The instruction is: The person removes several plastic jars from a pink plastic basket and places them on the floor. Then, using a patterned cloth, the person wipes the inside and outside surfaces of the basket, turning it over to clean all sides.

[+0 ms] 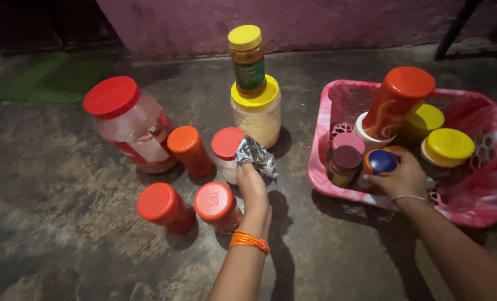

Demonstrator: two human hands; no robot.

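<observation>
The left hand (252,187) is closed around a crinkly silver foil packet (258,156), which sticks up out of the fingers. The packet touches a small jar with a red lid (226,143), just to the left of the hand. An orange band (249,241) sits on this wrist. The right hand (402,177) reaches into a pink plastic basket (322,173) and its fingers wrap around a small jar with a blue lid (381,161) near the front edge of the basket. This wrist has a thin silver bracelet (410,197). So the packet is up in the left hand, out on the floor side, and the blue-lidded jar is in the right hand, inside the basket, well apart from the packet. Next to the blue-lidded jar stands a small jar with a dark red lid (346,165), and behind it a pink lid (348,141). Farther back in the basket a tall orange jar with a red lid (398,103) leans over, with two yellow-lidded jars (447,147) beside it. On the dark floor (64,184), near the left hand, two red-lidded jars (214,202) lie tilted at the front. Behind them stands a small orange-lidded jar (189,147) and a big clear jar with a red lid (127,120). At the back a wide yellow-lidded jar (256,111) has a slim yellow-lidded bottle (247,58) standing on top of it. A green mat (53,75) lies by the purple wall (315,19).
</observation>
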